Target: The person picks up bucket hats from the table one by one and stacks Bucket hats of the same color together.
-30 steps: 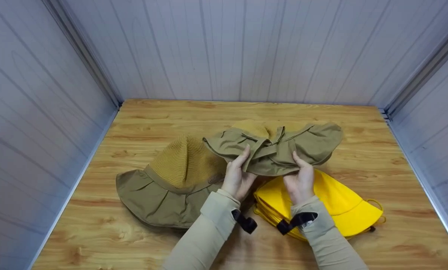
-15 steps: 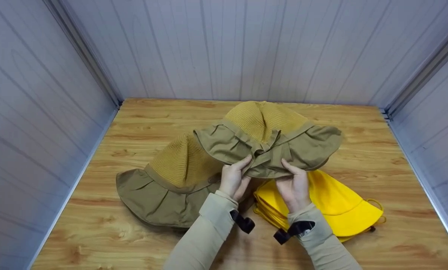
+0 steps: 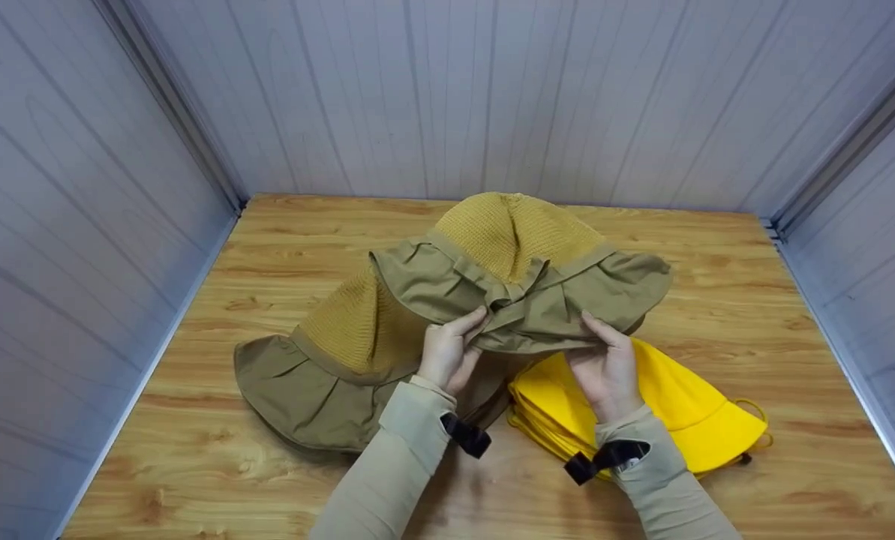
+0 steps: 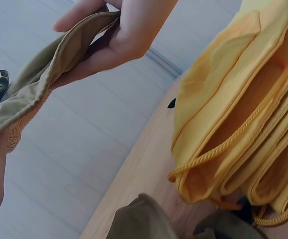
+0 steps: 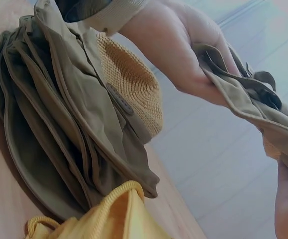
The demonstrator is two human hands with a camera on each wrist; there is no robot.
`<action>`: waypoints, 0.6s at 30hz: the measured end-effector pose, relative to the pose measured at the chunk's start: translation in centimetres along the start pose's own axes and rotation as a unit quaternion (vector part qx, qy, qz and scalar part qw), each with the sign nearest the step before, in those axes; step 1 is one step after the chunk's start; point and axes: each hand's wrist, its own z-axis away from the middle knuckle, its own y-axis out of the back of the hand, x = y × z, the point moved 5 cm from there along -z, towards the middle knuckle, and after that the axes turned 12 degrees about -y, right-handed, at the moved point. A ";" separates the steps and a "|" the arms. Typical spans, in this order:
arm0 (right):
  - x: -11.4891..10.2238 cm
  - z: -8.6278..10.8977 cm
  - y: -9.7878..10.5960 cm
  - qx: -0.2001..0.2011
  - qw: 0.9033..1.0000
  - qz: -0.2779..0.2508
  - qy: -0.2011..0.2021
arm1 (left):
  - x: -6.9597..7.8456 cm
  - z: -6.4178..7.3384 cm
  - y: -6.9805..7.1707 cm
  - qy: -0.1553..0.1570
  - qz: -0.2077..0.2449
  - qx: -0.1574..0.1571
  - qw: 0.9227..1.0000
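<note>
A sun hat (image 3: 522,240) with a tan knitted crown and a khaki cloth brim is held up off the table, crown away from me. My left hand (image 3: 447,356) pinches the near edge of its brim, thumb on top. To the right, my right hand (image 3: 606,371) grips the same brim edge, also thumb on top. Folds and a strip of cloth gather in the brim between the hands. Behind my left hand sits a pile of matching khaki hats (image 3: 308,397), whose several nested brims (image 5: 59,114) show in the right wrist view.
Folded yellow hats (image 3: 687,420) lie stacked under and right of my right hand, with cords (image 4: 233,134) along their edges. Pale panel walls (image 3: 447,97) enclose the wooden table (image 3: 192,480) at the back and both sides.
The held hat has tilted so its crown now shows fully, then shifted slightly left. My left hand moved left with it, while my right hand ended slightly farther right. Both piles stayed put.
</note>
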 end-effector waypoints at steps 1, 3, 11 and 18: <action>-0.2 0.1 0.0 -0.006 1.000 0.000 -0.001 | 0.1 0.0 0.0 0.001 -0.004 0.001 1.000; -0.4 0.3 0.0 -0.015 1.000 -0.002 -0.006 | 0.2 0.0 0.0 0.001 -0.009 0.003 1.000; -0.8 0.4 0.5 -0.025 1.000 0.001 -0.016 | 0.7 0.0 0.2 0.001 -0.022 0.020 1.000; -1.5 0.2 0.6 -0.012 1.000 -0.010 -0.014 | 1.3 -0.1 0.2 -0.006 -0.027 0.011 1.000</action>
